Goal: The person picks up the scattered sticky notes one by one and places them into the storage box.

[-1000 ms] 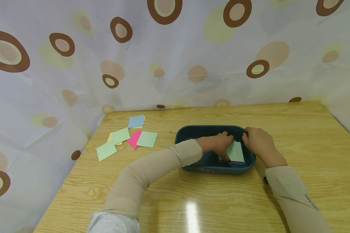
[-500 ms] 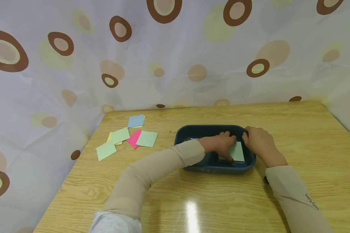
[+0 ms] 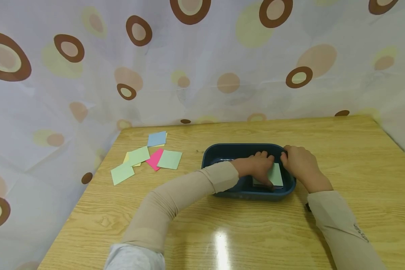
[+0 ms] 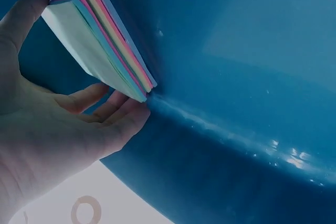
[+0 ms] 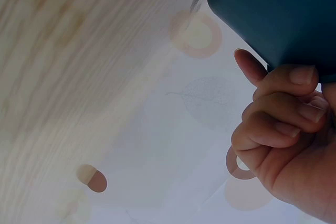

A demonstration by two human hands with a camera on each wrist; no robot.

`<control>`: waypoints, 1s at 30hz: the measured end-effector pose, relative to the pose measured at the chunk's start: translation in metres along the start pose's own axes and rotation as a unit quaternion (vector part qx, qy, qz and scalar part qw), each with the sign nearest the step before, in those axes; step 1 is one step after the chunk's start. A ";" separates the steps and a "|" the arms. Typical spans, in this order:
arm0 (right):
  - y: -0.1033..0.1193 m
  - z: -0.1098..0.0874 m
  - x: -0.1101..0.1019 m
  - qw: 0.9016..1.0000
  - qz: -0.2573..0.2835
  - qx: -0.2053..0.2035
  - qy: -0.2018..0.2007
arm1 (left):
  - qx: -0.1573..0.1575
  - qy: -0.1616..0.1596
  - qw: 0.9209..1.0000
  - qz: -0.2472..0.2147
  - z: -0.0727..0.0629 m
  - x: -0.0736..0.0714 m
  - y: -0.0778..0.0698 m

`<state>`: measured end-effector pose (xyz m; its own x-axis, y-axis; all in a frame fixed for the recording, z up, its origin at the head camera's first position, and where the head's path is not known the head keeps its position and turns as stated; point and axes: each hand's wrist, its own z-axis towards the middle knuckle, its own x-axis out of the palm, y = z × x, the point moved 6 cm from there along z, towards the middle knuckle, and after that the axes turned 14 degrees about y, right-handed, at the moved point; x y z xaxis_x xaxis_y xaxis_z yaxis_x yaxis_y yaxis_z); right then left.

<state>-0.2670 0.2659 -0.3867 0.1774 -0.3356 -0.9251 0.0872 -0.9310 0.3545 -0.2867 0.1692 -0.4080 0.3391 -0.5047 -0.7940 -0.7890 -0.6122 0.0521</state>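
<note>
A dark blue plastic bin [image 3: 249,195] stands on the wooden table. Inside its right part lies a stack of square sticky notes [image 3: 276,175], pale green on top. The left wrist view shows pink, blue and cream layers in the stack [image 4: 105,40]. My left hand [image 3: 261,168] reaches into the bin and holds this stack, thumb at one end and fingers at the other. My right hand [image 3: 302,165] grips the bin's right rim. In the right wrist view its curled fingers [image 5: 281,106] lie against the bin's outer wall [image 5: 283,14].
Loose paper squares lie at the table's left: a blue one [image 3: 156,139], a pink one [image 3: 154,160], several pale green ones [image 3: 170,159] and partly covered yellow ones. A patterned curtain [image 3: 202,75] borders the table [image 3: 351,157] behind and at the sides.
My left hand has shifted slightly to the right over the stack, and its thumb has slid along the near edge. My right hand stays on the rim.
</note>
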 end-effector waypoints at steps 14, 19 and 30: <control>0.003 0.002 -0.001 1.000 0.002 -0.009 0.002 | 0.054 0.005 0.995 -0.087 -0.026 -0.010 0.033; 0.002 0.000 0.000 1.000 0.000 -0.009 -0.002 | 0.097 -0.013 0.985 -0.143 -0.044 -0.021 0.046; 0.003 0.001 0.001 1.000 0.000 -0.024 0.000 | 0.043 -0.125 0.958 -0.255 -0.117 -0.039 0.127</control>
<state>-0.2678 0.2628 -0.3864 0.1767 -0.3349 -0.9255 0.1348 -0.9233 0.3598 -0.3400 0.0399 -0.2994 0.5665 0.0143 -0.8240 -0.5970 -0.6821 -0.4222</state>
